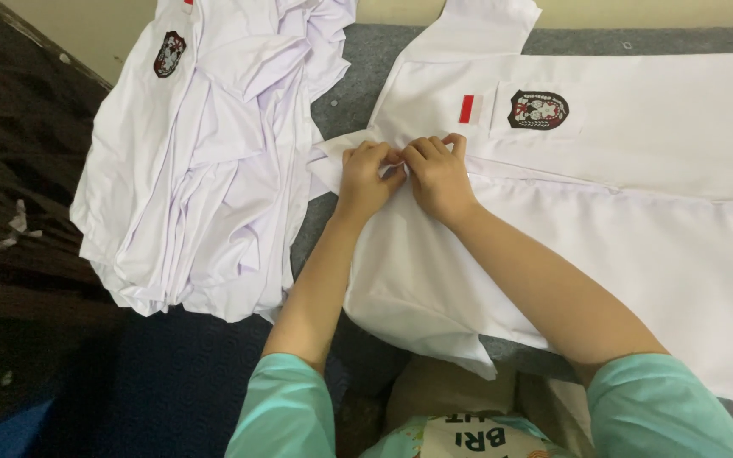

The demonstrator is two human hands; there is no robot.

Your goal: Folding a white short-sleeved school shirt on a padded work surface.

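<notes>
A shield-shaped emblem patch [538,109], dark with red and white detail, is sewn on the chest pocket of the spread white shirt [638,220]. Just beside that patch, to its left, a small red rectangular label [467,108] is seen. Well to the left of it, a second shield patch [169,53] is borne by the piled shirts [205,170].

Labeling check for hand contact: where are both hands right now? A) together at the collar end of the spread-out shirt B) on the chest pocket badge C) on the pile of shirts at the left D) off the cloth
A: the left hand and right hand pinch the white fabric side by side at the collar end of the spread-out shirt, apart from the pile of shirts.
</notes>
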